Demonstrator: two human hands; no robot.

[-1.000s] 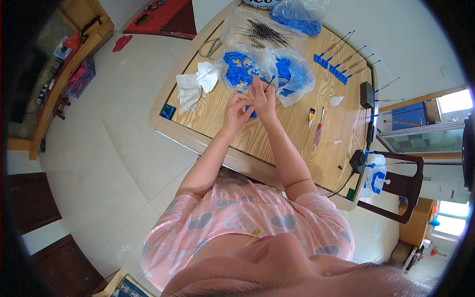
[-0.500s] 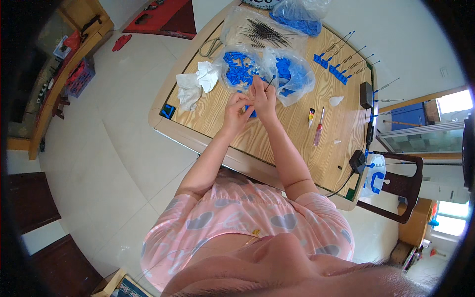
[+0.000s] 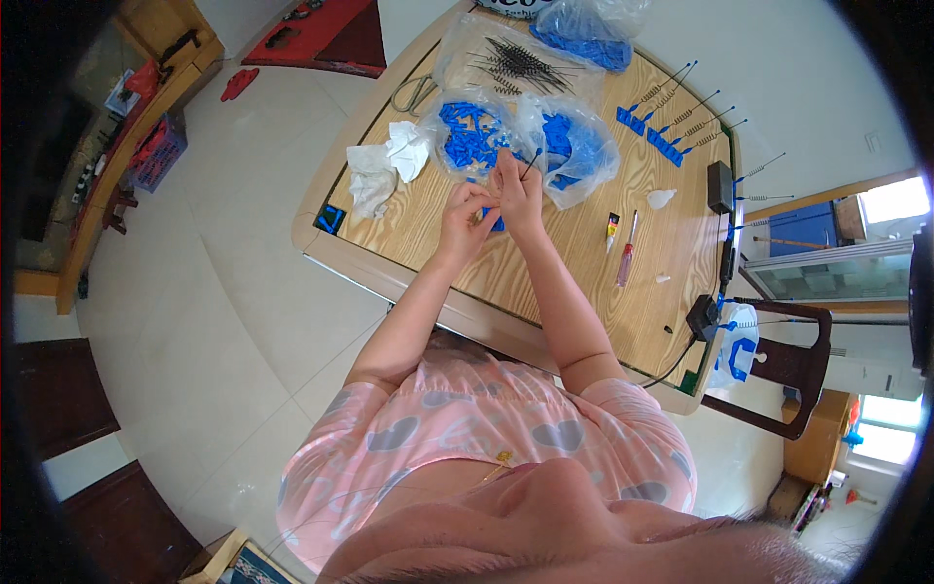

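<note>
Over the middle of the table my two hands meet, fingertips together. My right hand is closed round a thin dark rod, whose small knobbed tip sticks out above the fingers. My left hand pinches close beside it; a small dark bit shows at its fingers, too hidden to name. A blue piece shows just below and between the hands; whether it is held or lies on the table I cannot tell. Just beyond are a clear bag of small blue parts and another bag with blue parts.
Dark coil springs lie on plastic at the back, near scissors. White tissues lie left. Right are a screwdriver, a small tube, blue blocks with upright springs and a black adapter with its cable.
</note>
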